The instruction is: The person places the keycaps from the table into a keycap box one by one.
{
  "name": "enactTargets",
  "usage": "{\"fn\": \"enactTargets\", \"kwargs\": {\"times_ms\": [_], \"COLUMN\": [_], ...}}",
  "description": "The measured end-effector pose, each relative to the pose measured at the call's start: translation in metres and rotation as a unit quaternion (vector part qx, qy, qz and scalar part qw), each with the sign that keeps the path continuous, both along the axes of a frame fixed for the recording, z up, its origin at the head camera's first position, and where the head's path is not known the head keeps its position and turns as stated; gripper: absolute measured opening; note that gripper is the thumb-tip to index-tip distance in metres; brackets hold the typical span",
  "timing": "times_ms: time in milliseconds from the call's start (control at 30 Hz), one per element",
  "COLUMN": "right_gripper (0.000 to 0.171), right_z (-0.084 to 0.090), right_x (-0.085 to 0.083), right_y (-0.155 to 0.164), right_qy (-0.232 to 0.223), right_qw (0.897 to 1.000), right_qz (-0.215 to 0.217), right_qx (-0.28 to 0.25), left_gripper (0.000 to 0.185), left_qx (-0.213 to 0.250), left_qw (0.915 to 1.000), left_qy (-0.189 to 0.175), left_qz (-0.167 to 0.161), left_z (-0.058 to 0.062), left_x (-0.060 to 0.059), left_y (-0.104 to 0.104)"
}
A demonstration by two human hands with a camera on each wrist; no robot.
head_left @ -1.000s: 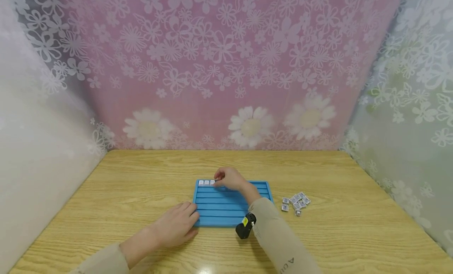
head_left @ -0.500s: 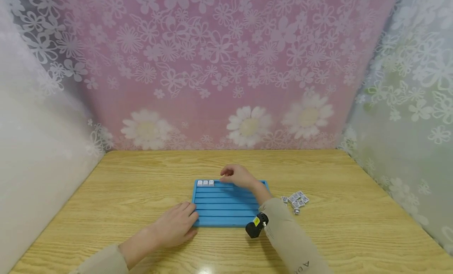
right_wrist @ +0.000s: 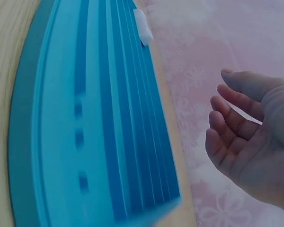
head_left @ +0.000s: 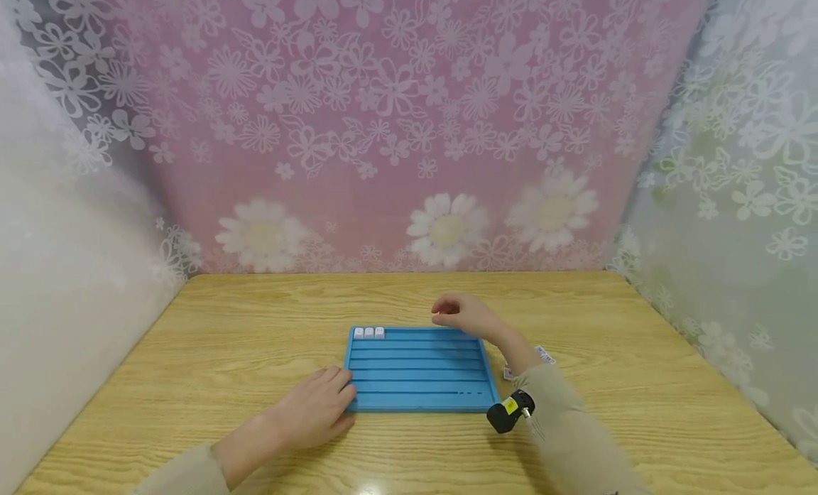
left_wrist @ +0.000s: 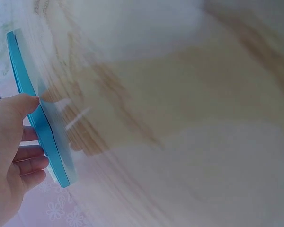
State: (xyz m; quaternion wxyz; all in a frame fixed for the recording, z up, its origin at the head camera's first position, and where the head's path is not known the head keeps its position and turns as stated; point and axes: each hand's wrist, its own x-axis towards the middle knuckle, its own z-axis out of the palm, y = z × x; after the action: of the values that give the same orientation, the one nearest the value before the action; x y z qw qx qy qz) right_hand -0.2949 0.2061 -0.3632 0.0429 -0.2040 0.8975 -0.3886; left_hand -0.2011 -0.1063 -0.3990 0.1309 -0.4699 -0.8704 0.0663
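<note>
A blue ridged tray point(head_left: 409, 363) lies on the table. Three small white tiles point(head_left: 368, 333) with faint marks stand side by side in the far left end of its top row. My left hand point(head_left: 316, 406) holds the tray's near left corner, thumb at the front side and fingers along the left side, as the left wrist view shows. Over the tray's far right edge hovers my right hand point(head_left: 469, 316). In the right wrist view its relaxed fingers point(right_wrist: 234, 118) hold nothing visible and stay apart from the tray.
More small printed white tiles point(head_left: 545, 354) lie on the wood-grain table point(head_left: 255, 310) right of the tray, mostly hidden by my right forearm. A black wrist camera point(head_left: 510, 411) sits on that arm. Flowered curtains point(head_left: 396, 126) enclose the table behind and on both sides.
My right hand has left the white tiles in the top row and moved right along the tray's far edge. Its forearm now covers much of the loose pile. My left hand stays at the tray.
</note>
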Motion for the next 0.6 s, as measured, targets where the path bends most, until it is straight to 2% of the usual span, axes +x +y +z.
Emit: {"fn": "enactTargets", "kwargs": {"times_ms": [133, 600], "right_gripper": [0.03, 0.033], "right_z": [0.002, 0.0], "right_x": [0.006, 0.026], "right_y": [0.019, 0.075], "right_qy": [-0.018, -0.019], "right_qw": [1.0, 0.999], "right_qz": [-0.012, -0.026], "right_qx": [-0.009, -0.002], "left_gripper": [0.033, 0.031], "left_qx": [0.002, 0.003], "left_qw": [1.0, 0.9999], "left_qy": [0.0, -0.011], "left_qz": [0.003, 0.009], "left_z": [0.001, 0.002], "left_x": [0.0, 0.0], "left_y": [0.001, 0.002]}}
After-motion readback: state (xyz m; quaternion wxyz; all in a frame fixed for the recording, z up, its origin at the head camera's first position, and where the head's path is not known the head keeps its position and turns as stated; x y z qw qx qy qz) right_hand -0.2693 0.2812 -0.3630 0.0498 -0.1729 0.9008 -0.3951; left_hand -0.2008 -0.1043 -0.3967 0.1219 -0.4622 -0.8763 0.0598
